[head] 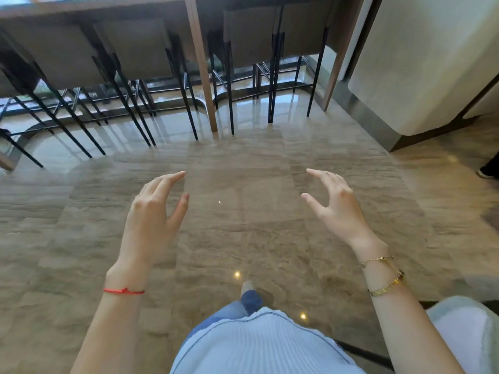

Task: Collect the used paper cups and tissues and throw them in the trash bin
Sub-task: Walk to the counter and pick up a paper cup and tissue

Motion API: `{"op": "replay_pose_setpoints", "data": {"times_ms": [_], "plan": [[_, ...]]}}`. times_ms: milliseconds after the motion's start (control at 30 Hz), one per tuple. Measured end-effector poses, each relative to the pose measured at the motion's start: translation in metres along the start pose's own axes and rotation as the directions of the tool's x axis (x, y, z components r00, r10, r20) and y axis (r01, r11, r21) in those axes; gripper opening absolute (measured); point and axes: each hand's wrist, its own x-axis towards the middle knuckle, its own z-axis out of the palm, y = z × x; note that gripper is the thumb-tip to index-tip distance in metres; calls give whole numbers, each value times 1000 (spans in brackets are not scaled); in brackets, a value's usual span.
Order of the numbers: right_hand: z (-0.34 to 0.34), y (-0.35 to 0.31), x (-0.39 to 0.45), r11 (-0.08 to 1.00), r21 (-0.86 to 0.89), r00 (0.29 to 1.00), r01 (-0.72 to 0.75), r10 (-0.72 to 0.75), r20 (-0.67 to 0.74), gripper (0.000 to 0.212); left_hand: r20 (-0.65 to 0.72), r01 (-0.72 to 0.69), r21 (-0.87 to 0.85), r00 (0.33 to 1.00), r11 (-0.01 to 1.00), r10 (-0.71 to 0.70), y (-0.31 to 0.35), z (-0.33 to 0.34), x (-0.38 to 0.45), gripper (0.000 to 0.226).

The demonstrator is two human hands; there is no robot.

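Item 1. Left hand: raised over the marble floor, fingers loosely spread and slightly bent, thumb apart from the forefinger; holds nothing. A red cord bracelet circles its wrist.

Item 2. Right hand: raised over the same floor, level with the left hand and well apart from it; fingers spread and gently curved, thumb pointing inward; holds nothing. Gold bracelets sit on its wrist.

Item 3. Task's things: no paper cup, tissue or trash bin can be seen in the head view, so their place cannot be told.

Item 4. Marble floor: beige, glossy, with small light spots reflected in it; the landmark for the entries below.

Item 5. Bar stools: a row at the far edge of the floor, grey seats on thin black legs, tucked under a wooden counter.

Item 6. Pale upholstered seat: at the far right side of the floor, on a dark base.

Item 7. Person: pale ribbed top and blue jeans at the near edge of the floor, one shoe tip forward on it
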Motion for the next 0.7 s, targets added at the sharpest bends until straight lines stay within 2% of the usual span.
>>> {"op": "replay_pose_setpoints", "data": {"times_ms": [367, 700], "plan": [[8, 69, 217, 994, 7, 992, -112, 112, -54, 48, 123, -110, -31, 986, 993, 113, -4, 85, 266, 41], [-8, 181, 486, 996, -7, 994, -89, 88, -62, 47, 76, -87, -59, 993, 994, 92, 15, 203, 524, 38]]}}
